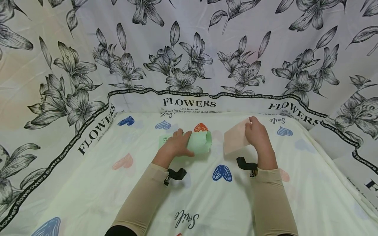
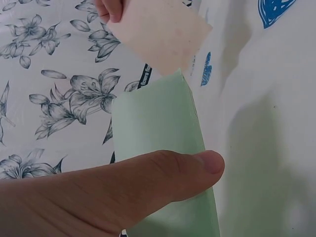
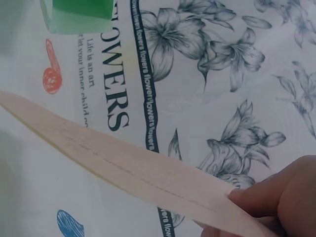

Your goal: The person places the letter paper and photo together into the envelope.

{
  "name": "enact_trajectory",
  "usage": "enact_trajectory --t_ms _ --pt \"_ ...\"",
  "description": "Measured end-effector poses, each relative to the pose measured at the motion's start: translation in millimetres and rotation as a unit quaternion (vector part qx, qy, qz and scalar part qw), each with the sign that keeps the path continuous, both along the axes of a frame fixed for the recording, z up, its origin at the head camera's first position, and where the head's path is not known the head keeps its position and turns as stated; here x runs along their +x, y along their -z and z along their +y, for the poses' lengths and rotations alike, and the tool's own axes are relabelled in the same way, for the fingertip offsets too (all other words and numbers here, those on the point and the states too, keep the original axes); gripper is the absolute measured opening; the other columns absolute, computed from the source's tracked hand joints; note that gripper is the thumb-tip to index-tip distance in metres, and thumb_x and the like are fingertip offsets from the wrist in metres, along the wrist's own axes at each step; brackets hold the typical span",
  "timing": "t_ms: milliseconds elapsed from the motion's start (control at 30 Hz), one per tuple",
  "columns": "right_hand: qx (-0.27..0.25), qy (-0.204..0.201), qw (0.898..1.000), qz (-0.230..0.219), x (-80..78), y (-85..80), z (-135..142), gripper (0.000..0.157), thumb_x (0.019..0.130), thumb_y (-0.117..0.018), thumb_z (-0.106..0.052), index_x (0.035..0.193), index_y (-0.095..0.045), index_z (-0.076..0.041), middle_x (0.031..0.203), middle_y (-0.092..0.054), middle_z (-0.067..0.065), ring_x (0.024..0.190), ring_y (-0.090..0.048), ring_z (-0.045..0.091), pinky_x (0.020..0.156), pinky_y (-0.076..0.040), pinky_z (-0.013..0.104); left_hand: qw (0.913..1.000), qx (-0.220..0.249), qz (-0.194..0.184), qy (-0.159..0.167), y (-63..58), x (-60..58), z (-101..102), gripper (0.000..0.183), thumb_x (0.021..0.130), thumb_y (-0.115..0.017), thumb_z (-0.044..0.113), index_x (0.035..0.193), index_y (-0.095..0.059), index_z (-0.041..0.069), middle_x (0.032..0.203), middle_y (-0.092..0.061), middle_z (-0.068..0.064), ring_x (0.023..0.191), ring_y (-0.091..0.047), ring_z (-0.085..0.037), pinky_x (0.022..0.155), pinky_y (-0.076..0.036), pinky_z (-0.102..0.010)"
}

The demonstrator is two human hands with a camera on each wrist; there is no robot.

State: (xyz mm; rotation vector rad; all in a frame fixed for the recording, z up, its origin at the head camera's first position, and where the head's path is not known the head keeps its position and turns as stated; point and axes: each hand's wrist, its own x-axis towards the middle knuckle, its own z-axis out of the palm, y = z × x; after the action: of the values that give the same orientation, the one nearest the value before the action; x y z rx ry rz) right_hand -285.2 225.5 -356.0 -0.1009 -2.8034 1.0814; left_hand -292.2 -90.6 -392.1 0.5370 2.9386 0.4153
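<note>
My left hand [image 1: 176,145] grips a light green paper packet [image 1: 199,143], with the thumb laid across one face; the fingers behind it are hidden in the left wrist view. The packet's end toward the right gapes, and a small printed label [image 1: 166,139] shows at its left end. To the right, my right hand [image 1: 257,131] pinches a pale pink paper piece [image 1: 236,136] by its upper right edge. In the right wrist view the pink paper [image 3: 123,163] bows slightly and carries a faint line of marks. Packet and paper are apart, both held above the cloth.
A white cloth [image 1: 141,190] printed with hearts and "Smile" covers the surface below. Behind and at the sides hangs a white curtain [image 1: 189,42] with black flower drawings. A black camera mount sits on each wrist.
</note>
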Motion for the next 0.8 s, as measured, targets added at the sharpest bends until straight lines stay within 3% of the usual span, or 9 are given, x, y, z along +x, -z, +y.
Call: enact_trajectory --t_ms 433,800 --pt "-0.015 -0.004 0.998 0.062 2.0 -3.1 -5.0 0.042 0.112 -0.035 -0.024 0.145 -0.042 0.0 0.108 -0.061 0.025 0.083 -0.06 0.035 0.077 -0.05 0.049 0.9998 -0.003 0.015 -0.009 -0.3 -0.9 0.2 0.104 0.078 -0.086 0.046 0.16 -0.034 0.01 0.14 -0.039 -0.022 0.123 -0.043 -0.036 0.098 -0.047 -0.054" --pt "-0.039 -0.018 0.994 0.102 3.9 -1.7 -11.0 0.04 0.112 -0.034 -0.027 0.141 -0.045 -0.001 0.101 -0.061 0.026 0.08 -0.057 0.035 0.075 -0.047 0.048 0.9996 0.012 0.021 -0.016 -0.2 -1.1 0.7 0.105 0.078 -0.087 0.045 0.16 -0.032 0.01 0.14 -0.038 -0.022 0.124 -0.042 -0.036 0.098 -0.046 -0.054"
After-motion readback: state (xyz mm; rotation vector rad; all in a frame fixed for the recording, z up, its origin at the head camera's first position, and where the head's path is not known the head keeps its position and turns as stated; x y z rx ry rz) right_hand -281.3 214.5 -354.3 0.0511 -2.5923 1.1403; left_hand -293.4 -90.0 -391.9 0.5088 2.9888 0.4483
